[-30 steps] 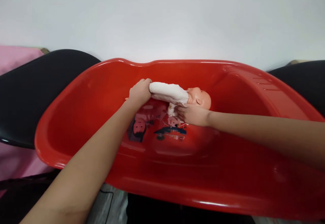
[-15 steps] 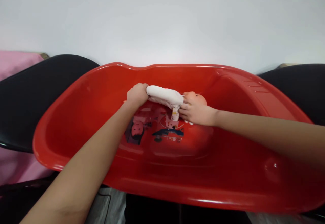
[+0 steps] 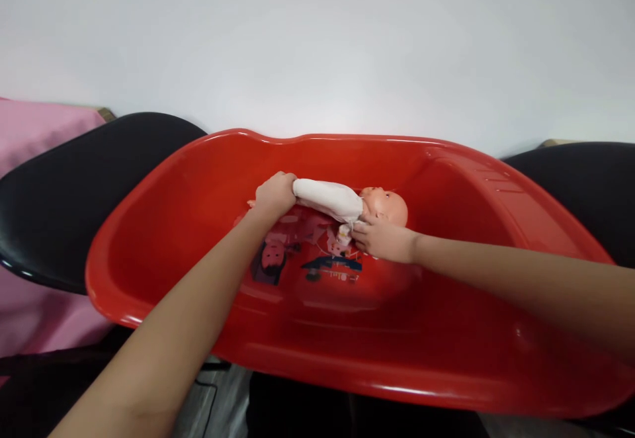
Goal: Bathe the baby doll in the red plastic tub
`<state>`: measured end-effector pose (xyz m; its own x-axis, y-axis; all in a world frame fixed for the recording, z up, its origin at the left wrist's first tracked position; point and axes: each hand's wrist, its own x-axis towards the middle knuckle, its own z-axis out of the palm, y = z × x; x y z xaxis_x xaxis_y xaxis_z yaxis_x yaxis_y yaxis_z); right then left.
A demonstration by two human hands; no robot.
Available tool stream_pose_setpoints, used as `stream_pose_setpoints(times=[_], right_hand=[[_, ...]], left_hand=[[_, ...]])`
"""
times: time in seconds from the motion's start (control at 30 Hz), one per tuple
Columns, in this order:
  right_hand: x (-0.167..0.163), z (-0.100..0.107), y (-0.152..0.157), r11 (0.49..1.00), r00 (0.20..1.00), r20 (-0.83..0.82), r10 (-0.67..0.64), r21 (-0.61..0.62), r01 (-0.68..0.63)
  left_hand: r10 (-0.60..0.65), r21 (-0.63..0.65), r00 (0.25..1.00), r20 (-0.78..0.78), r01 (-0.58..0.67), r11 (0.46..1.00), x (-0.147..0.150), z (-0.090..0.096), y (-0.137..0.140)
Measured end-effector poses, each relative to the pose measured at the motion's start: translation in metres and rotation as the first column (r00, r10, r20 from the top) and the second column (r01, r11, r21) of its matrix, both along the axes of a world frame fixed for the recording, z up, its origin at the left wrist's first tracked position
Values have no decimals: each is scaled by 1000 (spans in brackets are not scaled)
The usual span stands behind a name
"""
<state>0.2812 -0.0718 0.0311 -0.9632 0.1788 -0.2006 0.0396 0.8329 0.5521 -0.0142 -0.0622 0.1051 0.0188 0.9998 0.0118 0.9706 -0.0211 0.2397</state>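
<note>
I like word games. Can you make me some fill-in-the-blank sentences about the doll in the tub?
1. The baby doll lies inside a big ____ tub.
2. The doll's clothes are ____.
3. The left hand grips the doll's ____ end.
4. The right hand holds the doll just below its ____.

Missing words: red; white; leg; head

Cam on my head is looking fwd & down, close over the red tub (image 3: 163, 226), both my forearms reaching in from the bottom edge.
</note>
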Motion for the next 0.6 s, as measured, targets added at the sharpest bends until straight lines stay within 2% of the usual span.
stream_pose_setpoints(times=[0.1,0.23,0.3,0.37,0.47,0.53,0.6], right_hand=[[-1,-15,-9,1000,999,40,20,-2,-20],[-14,-7,-18,991,990,-53,132,-24,-133],[-22,-5,-21,989,989,-59,137,-47,-140],[-28,-11,-24,992,996,-18,82,-93,-83],[-30,-21,-29,982,996,57,-72,-174,81],[-30,-19,-34,950,978,98,-183,-237,202],[-32,-4,-42,885,943,127,-306,-327,331]], left_hand=[[-28,8,999,-32,28,1000,-1,-3,-7],[-52,-2,995,-81,52,999,-6,-9,-17],[-65,-25,990,-125,63,998,-7,-12,-21],[-81,-51,982,-169,73,996,-7,-15,-25],[-92,-64,971,-219,80,995,-6,-19,-29],[-96,-68,964,-249,82,994,-4,-21,-33],[-111,-86,957,-267,91,992,-2,-21,-39]])
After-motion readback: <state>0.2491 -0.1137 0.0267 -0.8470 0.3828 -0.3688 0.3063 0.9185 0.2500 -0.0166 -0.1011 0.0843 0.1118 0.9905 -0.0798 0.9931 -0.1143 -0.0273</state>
